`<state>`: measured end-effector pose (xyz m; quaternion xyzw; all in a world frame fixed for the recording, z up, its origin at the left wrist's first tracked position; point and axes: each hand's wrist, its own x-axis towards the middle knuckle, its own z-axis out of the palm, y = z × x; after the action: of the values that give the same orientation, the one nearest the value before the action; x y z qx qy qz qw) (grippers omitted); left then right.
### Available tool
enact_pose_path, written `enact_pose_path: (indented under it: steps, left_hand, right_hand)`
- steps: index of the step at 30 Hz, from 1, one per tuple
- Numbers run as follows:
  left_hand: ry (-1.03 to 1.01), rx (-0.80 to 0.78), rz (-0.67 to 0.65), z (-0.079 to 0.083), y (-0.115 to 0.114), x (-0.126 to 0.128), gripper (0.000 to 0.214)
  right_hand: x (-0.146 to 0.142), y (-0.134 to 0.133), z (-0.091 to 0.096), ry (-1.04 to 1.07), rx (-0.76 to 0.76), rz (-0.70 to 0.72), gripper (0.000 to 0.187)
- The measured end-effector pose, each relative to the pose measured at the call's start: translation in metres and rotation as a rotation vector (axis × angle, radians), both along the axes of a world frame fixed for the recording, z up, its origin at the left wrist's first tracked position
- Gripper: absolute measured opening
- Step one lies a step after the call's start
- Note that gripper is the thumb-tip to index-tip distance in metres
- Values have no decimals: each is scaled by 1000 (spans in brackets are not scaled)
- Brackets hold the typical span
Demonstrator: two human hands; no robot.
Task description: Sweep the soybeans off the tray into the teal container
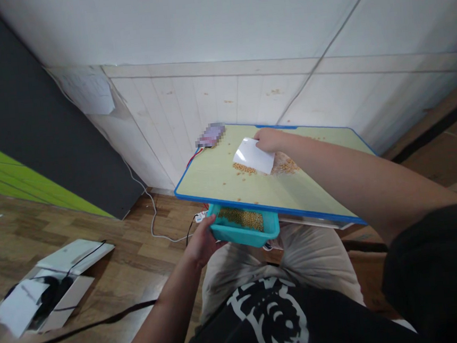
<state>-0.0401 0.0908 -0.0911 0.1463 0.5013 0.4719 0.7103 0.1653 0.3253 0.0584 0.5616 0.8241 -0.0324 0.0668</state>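
My left hand (pixel 203 241) grips the left end of a turquoise plastic basket (pixel 240 235), held just under the front edge of the table. A layer of yellowish beans or kernels (pixel 243 218) lies inside it. Over the tabletop, my right hand (pixel 268 139) is closed on the upper right part of a glossy white sheet (pixel 251 153). The sheet leans over a scatter of the same small kernels (pixel 244 168), and more of them (pixel 286 164) lie beyond its right side, partly under my forearm. A few stray kernels dot the surface nearby.
The small table (pixel 208 176) has a pale yellow top and blue rim, against a white wall. A blurred-out phone-like object (pixel 211 134) with a red cable lies at its back left corner. An open white box (pixel 69 292) stands on the wooden floor; cardboard boxes (pixel 442 145) are at right.
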Motion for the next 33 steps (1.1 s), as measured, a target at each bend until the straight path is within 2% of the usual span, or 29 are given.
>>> enact_pose_path:
  steps: [5, 18, 33]
  left_hand:
    - [-3, 7, -8, 1, -1, -1, 44]
    - [-10, -21, 27, 11, -1, 4, 40]
    - [-53, 21, -1, 3, -1, 0, 51]
  right_hand:
    - [-1, -2, -2, -6, -10, 39, 45]
    - [-3, -21, -1, 80, -97, 21, 51]
    - [-3, -42, 0, 81, -116, 25, 45]
